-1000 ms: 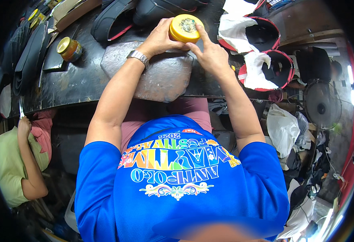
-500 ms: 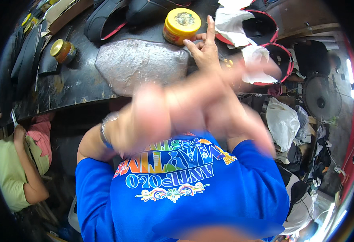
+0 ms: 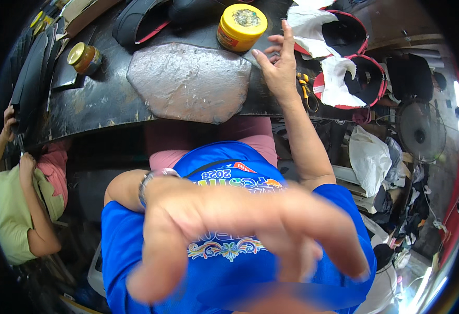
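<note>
Hovering over the blue shirt (image 3: 118, 248), the blurred left grip (image 3: 229, 209) is parted and empty, well apart from the yellow jar (image 3: 234, 41), upright on the table (image 3: 109, 112) just left of the right grip (image 3: 280, 67), itself loosely spread and empty.

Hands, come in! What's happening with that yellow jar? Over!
Left hand: raised near camera, blurred. Right hand: open beside yellow jar. Jar standing on black table. Yellow-handled tool near right wrist.
</note>
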The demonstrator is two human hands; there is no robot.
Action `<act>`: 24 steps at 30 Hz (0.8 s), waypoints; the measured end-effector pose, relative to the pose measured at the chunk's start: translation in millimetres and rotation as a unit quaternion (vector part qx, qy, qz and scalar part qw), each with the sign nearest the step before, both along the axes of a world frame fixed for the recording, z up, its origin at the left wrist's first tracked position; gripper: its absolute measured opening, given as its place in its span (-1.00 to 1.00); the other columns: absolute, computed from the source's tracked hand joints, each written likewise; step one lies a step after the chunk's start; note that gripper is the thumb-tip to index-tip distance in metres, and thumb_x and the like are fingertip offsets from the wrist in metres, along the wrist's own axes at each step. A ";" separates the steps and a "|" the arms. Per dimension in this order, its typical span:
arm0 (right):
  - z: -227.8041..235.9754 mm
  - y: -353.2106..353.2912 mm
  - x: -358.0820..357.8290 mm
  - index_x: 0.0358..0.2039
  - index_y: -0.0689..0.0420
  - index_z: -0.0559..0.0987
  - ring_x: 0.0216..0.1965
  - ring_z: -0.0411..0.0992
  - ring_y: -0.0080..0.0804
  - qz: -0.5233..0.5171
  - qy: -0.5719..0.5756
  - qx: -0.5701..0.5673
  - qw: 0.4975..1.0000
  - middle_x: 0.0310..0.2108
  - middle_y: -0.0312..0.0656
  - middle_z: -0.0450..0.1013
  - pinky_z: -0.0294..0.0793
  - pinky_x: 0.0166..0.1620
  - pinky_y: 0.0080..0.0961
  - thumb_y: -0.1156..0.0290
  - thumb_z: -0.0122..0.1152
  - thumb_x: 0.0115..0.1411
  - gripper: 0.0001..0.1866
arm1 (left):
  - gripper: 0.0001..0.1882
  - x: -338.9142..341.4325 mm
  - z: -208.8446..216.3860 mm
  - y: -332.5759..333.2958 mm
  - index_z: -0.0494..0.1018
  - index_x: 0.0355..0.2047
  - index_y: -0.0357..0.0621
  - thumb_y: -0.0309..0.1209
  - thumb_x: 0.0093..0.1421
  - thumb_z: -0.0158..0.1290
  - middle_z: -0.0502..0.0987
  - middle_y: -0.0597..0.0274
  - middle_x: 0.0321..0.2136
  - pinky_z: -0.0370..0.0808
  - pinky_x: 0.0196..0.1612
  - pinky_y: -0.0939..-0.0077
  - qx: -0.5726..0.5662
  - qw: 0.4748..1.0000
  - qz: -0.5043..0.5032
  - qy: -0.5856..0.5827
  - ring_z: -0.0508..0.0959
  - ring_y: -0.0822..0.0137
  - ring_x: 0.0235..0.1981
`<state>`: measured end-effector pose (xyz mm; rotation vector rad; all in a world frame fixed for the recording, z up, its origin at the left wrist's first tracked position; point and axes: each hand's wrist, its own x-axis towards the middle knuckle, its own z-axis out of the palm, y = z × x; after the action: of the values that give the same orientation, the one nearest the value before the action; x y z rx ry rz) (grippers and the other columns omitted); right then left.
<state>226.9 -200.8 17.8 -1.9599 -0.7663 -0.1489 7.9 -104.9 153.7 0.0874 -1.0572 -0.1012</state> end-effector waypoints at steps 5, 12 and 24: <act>5.5 22.4 25.5 0.51 0.11 -0.05 0.24 0.34 -0.07 0.001 -0.139 0.010 0.990 0.27 0.13 0.28 0.39 0.20 -0.21 0.34 0.55 0.02 0.18 | -0.48 5.1 -53.1 82.0 0.40 0.19 -0.31 -0.34 0.29 0.20 0.58 0.08 -0.14 0.51 0.00 0.39 0.411 0.785 0.412 0.212 0.59 0.43 -0.19; -1.9 70.0 29.9 0.51 0.23 -0.20 0.32 0.32 -0.08 0.067 -0.022 0.074 0.995 0.31 0.18 0.28 0.23 0.39 -0.30 0.59 0.43 0.08 0.17 | -0.49 12.3 -138.4 109.2 0.51 0.17 0.03 -0.10 0.25 0.19 0.48 0.21 0.21 0.07 0.40 -0.21 0.719 0.180 0.669 0.050 0.36 0.09 0.33; 78.7 -127.4 35.8 0.41 0.05 0.22 -0.18 0.52 -0.40 -0.198 -0.307 -0.064 0.929 -0.04 -0.15 0.50 0.55 -0.09 -0.42 0.50 0.47 0.11 -0.11 | -0.64 17.7 -149.5 138.3 0.62 0.02 -0.02 -0.32 0.21 0.23 0.56 0.18 0.17 0.21 0.40 0.02 0.703 0.259 0.661 -0.034 0.48 0.17 0.27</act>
<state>262.7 -328.2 96.5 -2.1938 -0.7675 -1.0157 25.5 33.4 4.2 2.6474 -0.2742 0.5687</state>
